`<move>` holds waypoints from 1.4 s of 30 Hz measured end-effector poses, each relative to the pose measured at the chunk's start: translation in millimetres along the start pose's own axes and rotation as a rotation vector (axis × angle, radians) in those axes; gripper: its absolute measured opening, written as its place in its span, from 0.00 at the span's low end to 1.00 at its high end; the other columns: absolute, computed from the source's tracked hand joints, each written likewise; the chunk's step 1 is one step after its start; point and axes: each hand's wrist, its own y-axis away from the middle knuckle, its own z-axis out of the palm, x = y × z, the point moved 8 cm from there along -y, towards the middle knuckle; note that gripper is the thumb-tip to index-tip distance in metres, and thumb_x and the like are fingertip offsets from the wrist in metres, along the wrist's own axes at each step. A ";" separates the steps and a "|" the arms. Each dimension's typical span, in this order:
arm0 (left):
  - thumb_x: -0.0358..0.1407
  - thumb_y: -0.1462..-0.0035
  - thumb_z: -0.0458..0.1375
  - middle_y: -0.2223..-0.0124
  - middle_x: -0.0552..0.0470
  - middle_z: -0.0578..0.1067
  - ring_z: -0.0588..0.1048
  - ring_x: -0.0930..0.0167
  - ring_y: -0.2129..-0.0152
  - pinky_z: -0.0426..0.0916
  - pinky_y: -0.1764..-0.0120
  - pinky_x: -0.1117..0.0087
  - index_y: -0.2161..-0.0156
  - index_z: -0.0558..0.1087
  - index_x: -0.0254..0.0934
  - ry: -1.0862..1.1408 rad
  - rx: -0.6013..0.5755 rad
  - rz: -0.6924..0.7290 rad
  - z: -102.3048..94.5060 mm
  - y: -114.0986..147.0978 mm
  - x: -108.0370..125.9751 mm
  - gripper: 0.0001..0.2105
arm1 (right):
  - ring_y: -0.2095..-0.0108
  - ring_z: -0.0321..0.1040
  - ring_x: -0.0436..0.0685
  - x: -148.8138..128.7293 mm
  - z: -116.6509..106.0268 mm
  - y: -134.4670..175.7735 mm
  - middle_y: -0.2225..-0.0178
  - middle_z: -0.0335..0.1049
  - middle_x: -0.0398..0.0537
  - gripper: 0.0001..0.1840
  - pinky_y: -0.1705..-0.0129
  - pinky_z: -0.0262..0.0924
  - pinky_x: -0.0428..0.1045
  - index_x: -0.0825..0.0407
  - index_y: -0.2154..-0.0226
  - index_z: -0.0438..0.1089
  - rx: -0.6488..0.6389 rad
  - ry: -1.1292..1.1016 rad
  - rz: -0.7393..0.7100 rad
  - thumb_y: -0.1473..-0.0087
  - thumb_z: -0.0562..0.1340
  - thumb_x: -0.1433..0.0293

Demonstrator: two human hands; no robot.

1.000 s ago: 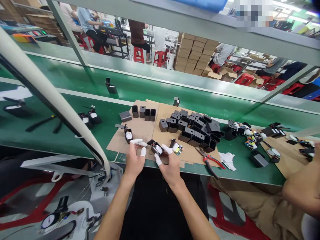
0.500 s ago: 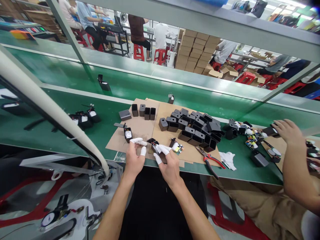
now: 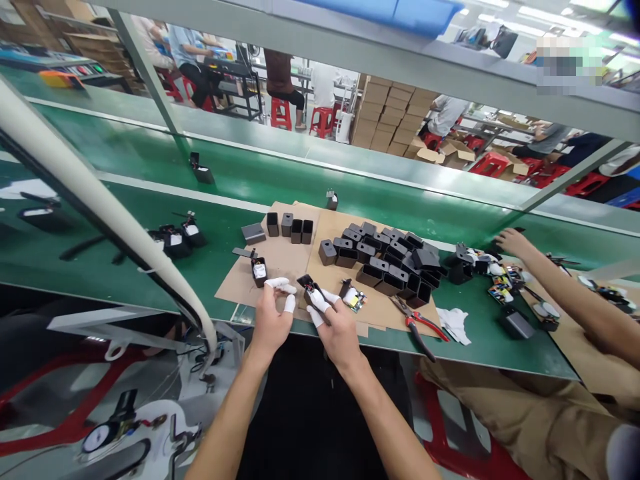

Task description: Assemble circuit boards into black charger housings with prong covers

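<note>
Apparently mid-fitting, the right hand (image 3: 340,330) pinched a small black case (image 3: 307,285) over the cardboard (image 3: 295,259)'s near edge, while the left hand (image 3: 273,319) curved open and empty beside it; the next push seemed to call for steadying.

In front of you, brown boxes (image 3: 383,113) stand piled up near red stools (image 3: 281,115). Up high, you have a blue bin (image 3: 415,16).

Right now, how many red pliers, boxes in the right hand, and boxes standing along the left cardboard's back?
Red-handled pliers: 1
Black box in the right hand: 1
Standing black boxes, back of left cardboard: 4
Total: 6
</note>
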 end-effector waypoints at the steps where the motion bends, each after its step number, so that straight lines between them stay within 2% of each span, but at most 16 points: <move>1: 0.34 0.33 0.61 0.52 0.46 0.81 0.83 0.63 0.53 0.80 0.44 0.54 0.46 0.71 0.41 -0.001 0.001 -0.001 -0.1 0.0 -0.2 0.12 | 0.44 0.84 0.62 -1.8 -5.1 -2.3 0.43 0.81 0.57 0.20 0.41 0.81 0.55 0.45 0.37 0.79 0.017 -0.002 0.001 0.27 0.66 0.71; 5: 0.33 0.34 0.61 0.52 0.46 0.81 0.83 0.62 0.53 0.79 0.43 0.53 0.45 0.72 0.42 -0.010 0.003 -0.013 -0.3 1.2 -3.0 0.13 | 0.38 0.79 0.67 -3.6 -18.2 -5.2 0.38 0.78 0.60 0.22 0.35 0.77 0.60 0.44 0.34 0.77 0.061 0.007 0.016 0.27 0.65 0.72; 10: 0.33 0.33 0.61 0.50 0.46 0.81 0.83 0.61 0.51 0.78 0.42 0.52 0.45 0.72 0.42 -0.027 -0.018 -0.028 1.7 2.7 -6.3 0.13 | 0.51 0.84 0.64 10.4 0.3 3.3 0.53 0.81 0.56 0.17 0.47 0.82 0.57 0.46 0.40 0.80 -0.007 0.049 0.046 0.26 0.63 0.70; 14: 0.33 0.33 0.61 0.50 0.45 0.80 0.83 0.61 0.52 0.78 0.41 0.52 0.45 0.71 0.42 -0.034 -0.026 -0.017 1.9 1.4 -4.1 0.13 | 0.53 0.84 0.63 14.0 5.0 4.6 0.54 0.81 0.56 0.14 0.48 0.82 0.57 0.48 0.43 0.82 -0.007 0.063 0.045 0.25 0.64 0.68; 16: 0.32 0.33 0.60 0.51 0.46 0.80 0.83 0.62 0.52 0.78 0.42 0.52 0.45 0.71 0.42 -0.036 -0.024 -0.009 1.0 0.9 -2.2 0.13 | 0.52 0.84 0.63 9.5 -2.3 1.7 0.54 0.82 0.56 0.14 0.47 0.82 0.56 0.48 0.43 0.81 0.020 0.054 0.034 0.26 0.64 0.69; 21: 0.31 0.34 0.60 0.52 0.47 0.80 0.83 0.62 0.54 0.79 0.43 0.53 0.45 0.71 0.43 -0.039 -0.018 0.001 -0.9 1.9 0.8 0.13 | 0.42 0.82 0.65 -2.1 -22.8 -2.2 0.43 0.81 0.59 0.18 0.40 0.80 0.59 0.46 0.38 0.78 0.082 0.038 0.034 0.27 0.65 0.71; 26: 0.31 0.33 0.60 0.51 0.45 0.80 0.82 0.61 0.52 0.77 0.41 0.52 0.45 0.71 0.43 -0.039 -0.032 -0.013 0.8 2.6 0.7 0.13 | 0.51 0.84 0.64 2.9 -5.3 5.9 0.51 0.82 0.57 0.16 0.47 0.82 0.58 0.47 0.41 0.80 -0.013 0.055 0.069 0.26 0.63 0.70; 29: 0.32 0.34 0.61 0.51 0.45 0.80 0.83 0.61 0.52 0.78 0.41 0.52 0.46 0.71 0.42 -0.038 -0.031 -0.011 1.1 2.5 2.1 0.13 | 0.51 0.83 0.65 8.7 2.8 11.5 0.52 0.81 0.58 0.16 0.47 0.81 0.59 0.48 0.41 0.81 -0.030 0.057 0.082 0.26 0.63 0.69; 33: 0.32 0.35 0.61 0.53 0.45 0.81 0.83 0.61 0.55 0.79 0.44 0.53 0.47 0.72 0.42 -0.041 -0.016 0.008 0.1 2.3 4.8 0.13 | 0.52 0.84 0.64 14.8 3.0 12.5 0.52 0.83 0.57 0.17 0.46 0.81 0.59 0.48 0.40 0.80 -0.014 0.017 0.089 0.26 0.64 0.68; 38: 0.32 0.34 0.61 0.54 0.46 0.81 0.84 0.61 0.55 0.79 0.44 0.53 0.47 0.72 0.43 -0.042 0.007 0.009 -1.8 2.3 4.4 0.12 | 0.50 0.84 0.65 20.2 0.8 7.9 0.47 0.83 0.60 0.30 0.45 0.81 0.60 0.51 0.28 0.67 0.005 -0.022 0.128 0.27 0.66 0.64; 42: 0.33 0.34 0.61 0.52 0.45 0.81 0.83 0.61 0.54 0.79 0.44 0.52 0.46 0.72 0.42 -0.045 0.004 -0.005 -1.8 3.0 2.2 0.12 | 0.50 0.83 0.63 18.0 2.9 3.5 0.50 0.81 0.56 0.25 0.43 0.80 0.58 0.48 0.32 0.73 -0.051 -0.013 0.132 0.28 0.67 0.67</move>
